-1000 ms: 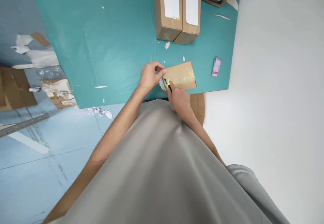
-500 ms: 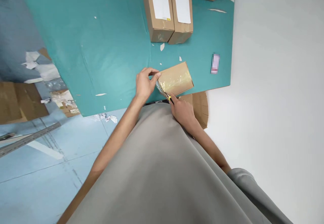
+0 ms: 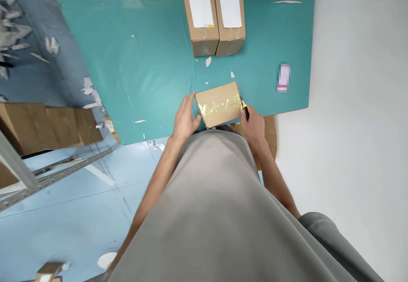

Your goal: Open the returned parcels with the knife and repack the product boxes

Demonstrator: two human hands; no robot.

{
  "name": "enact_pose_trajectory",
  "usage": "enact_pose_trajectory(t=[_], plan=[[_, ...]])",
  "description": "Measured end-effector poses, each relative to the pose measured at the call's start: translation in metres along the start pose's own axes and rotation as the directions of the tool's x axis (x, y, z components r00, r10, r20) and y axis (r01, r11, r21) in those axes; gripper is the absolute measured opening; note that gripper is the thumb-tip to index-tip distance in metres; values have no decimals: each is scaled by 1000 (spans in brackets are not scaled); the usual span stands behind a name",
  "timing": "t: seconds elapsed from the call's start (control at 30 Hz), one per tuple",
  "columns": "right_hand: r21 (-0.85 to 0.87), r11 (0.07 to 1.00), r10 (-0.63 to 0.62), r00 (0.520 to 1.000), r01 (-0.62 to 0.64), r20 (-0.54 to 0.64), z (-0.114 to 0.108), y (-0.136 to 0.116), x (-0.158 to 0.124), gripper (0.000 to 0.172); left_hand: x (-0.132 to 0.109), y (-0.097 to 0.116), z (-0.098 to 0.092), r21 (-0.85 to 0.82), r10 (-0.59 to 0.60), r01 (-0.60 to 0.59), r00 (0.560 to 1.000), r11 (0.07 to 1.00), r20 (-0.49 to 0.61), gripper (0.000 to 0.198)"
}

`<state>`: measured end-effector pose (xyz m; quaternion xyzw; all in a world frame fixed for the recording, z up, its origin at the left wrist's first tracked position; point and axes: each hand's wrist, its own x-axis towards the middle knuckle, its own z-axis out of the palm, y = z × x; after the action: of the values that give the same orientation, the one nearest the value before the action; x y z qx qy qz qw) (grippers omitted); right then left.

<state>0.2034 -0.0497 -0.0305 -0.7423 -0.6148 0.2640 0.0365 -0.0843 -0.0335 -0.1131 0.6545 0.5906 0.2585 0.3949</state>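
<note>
A small cardboard box (image 3: 219, 102) with shiny clear tape across its top lies at the near edge of the teal-covered table (image 3: 153, 69). My left hand (image 3: 185, 118) grips its left end, fingertips at the far corner and thumb near the front. In my right hand (image 3: 254, 125) is a black and yellow utility knife (image 3: 245, 109), its tip end against the box's right end. The blade itself is too small to make out.
Two taller cardboard boxes with white labels (image 3: 199, 4) stand side by side farther back. A pixelated pinkish item (image 3: 283, 78) lies to the right. Paper scraps dot the table. On the left are brown cartons (image 3: 60, 125) and a metal frame (image 3: 63, 180).
The knife in my right hand has gone from the box's left end to its right end. My left hand has shifted down along the left end, and the view has moved.
</note>
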Motion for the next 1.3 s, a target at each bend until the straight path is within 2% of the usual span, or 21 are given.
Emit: enact_pose_trajectory(t=[0.07,0.17,0.27,0.37,0.5,0.77,1.0,1.13,1.3], plan=[[-7,1000,10,999,-9,53,-7,-3,-2,56,6,13,-5,42,-5,6,999,999,-31,78],[-27,999,38,989,-34,140,-21,-10,-5,61,19,47,-4,84,42,-38,998,996,-50,67],[-31,999,38,982,-33,186,-31,-13,-4,64,34,83,15,98,115,-118,993,988,33,57],[-32,999,14,982,-9,189,-35,-14,0,65,45,100,40,96,138,-151,982,984,127,52],[-70,998,13,974,3,226,-38,-18,9,64,46,96,56,96,122,-137,981,986,149,50],[-155,988,40,966,0,256,-39,-30,17,64,40,90,60,112,146,-160,982,981,123,52],[-262,962,149,950,-75,274,-42,-56,22,62,39,90,65,142,114,-134,984,981,140,67],[-288,950,200,942,-119,270,-42,-55,9,61,40,90,69,146,96,-120,983,982,159,69],[-345,920,303,897,-187,322,-40,-42,-22,59,42,91,71,79,123,-131,987,988,103,56]])
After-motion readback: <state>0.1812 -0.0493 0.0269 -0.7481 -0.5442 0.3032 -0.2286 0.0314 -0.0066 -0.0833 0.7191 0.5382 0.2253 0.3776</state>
